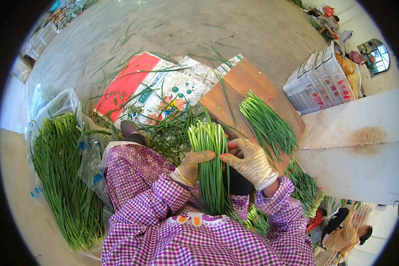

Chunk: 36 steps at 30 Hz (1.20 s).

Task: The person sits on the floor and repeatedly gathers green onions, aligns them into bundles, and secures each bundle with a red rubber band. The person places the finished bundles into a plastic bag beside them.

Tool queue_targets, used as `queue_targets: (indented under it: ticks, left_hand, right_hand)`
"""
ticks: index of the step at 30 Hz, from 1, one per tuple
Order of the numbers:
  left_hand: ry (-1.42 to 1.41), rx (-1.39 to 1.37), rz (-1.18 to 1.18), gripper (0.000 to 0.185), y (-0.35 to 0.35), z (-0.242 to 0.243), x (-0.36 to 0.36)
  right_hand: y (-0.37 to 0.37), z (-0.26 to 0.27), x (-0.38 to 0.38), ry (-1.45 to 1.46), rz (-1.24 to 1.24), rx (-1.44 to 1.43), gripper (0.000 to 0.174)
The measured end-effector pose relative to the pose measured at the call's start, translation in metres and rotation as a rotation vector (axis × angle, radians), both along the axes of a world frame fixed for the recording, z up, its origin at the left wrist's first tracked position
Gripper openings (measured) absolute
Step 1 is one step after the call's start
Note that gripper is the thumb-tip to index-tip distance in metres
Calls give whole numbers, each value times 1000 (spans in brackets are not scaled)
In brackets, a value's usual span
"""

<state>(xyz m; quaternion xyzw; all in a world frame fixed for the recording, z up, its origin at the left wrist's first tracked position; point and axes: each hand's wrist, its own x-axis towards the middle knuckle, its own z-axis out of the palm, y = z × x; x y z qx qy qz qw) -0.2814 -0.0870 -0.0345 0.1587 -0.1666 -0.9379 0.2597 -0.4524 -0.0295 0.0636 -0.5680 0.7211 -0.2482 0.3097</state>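
My left hand [194, 164], in a pale glove, grips a thick bunch of green garlic chives [211, 173] above my lap, its pale cut ends pointing away from me. At the right edge of that bunch is my right hand [251, 161], gloved too, with reddened fingertips near the stems; whether it pinches a stalk I cannot tell. A tied bunch of chives [269, 121] lies on the brown wooden board [216, 96] to the right. Loose trimmed leaves [173, 133] are heaped beyond my knees.
A large pile of chives [63, 179] lies in a clear plastic bag [93, 163] at left. Printed woven sacks [129, 83] cover the floor ahead. More tied bunches [304, 186] lie at right. A white crate [319, 79] stands back right; another person [344, 236] is at lower right.
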Motion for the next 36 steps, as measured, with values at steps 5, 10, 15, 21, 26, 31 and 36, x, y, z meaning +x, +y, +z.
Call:
queue_targets:
  ticks: [5,10,15,21,26,31,36]
  left_hand:
    - [46,50,-46,76,1,6,0]
    - [50,7,-50,76,1,13,-2]
    - [27,-32,-122,70,3,5,4]
    - [93,-107,-217,71,2,5,5]
    - [14,-93,-170,75,3,14,6]
    - [-66,-115,-152,73,2,3,9]
    - [-39,-11,-98,71,4,-13,14]
  right_hand:
    - [8,-17,2,138,-43,-114,25]
    - [2,-6,-6,371,120,-10,24]
    - [-14,-4,-27,9,191,11,22]
    - [-62,16,-71,-61,148,94,17]
    - [-83,15,-48,-217,268,134,32]
    - [-106,11,-15,-470,40,123,27]
    - [-147,28,-40,-183,-15,-167,54]
